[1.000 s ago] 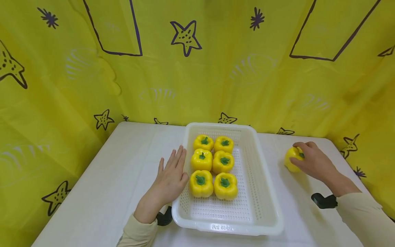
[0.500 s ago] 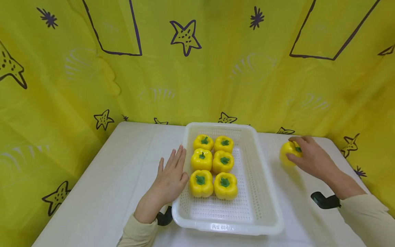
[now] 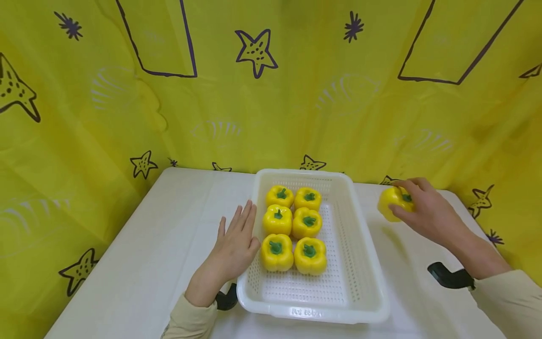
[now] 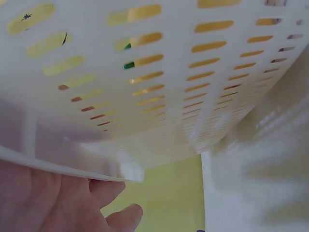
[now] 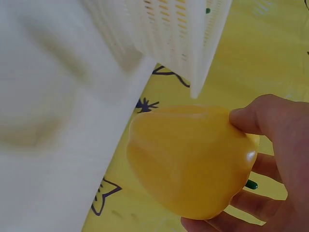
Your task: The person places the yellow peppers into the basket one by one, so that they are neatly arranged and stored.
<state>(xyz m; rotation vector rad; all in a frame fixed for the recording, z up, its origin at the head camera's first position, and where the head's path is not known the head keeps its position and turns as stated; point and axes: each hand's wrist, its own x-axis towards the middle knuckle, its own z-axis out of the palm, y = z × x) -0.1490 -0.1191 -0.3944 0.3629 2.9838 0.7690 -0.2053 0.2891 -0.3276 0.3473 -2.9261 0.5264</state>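
Note:
A yellow bell pepper (image 3: 388, 206) with a green stem is gripped between the thumb and fingers of my right hand (image 3: 429, 214), above the table to the right of the basket. In the right wrist view that pepper (image 5: 186, 159) is off the table surface, its stem mostly hidden. My left hand (image 3: 233, 247) lies with straight fingers along the left rim of a white perforated plastic basket (image 3: 367, 254). The left wrist view shows those fingers (image 4: 72, 205) beneath the rim's edge. Inside the basket, several yellow bell peppers (image 3: 276, 252) stand in two columns on the left side, stems up.
The basket stands on a white-covered table (image 3: 169, 226). A yellow curtain (image 3: 296, 108) with dark starfish drawings hangs behind the table and at both sides. A black wrist-camera piece (image 3: 450, 275) juts out beneath the right wrist.
The right hand has raised the bell pepper off the table and brought it slightly left toward the basket. The left hand and basket stay in place.

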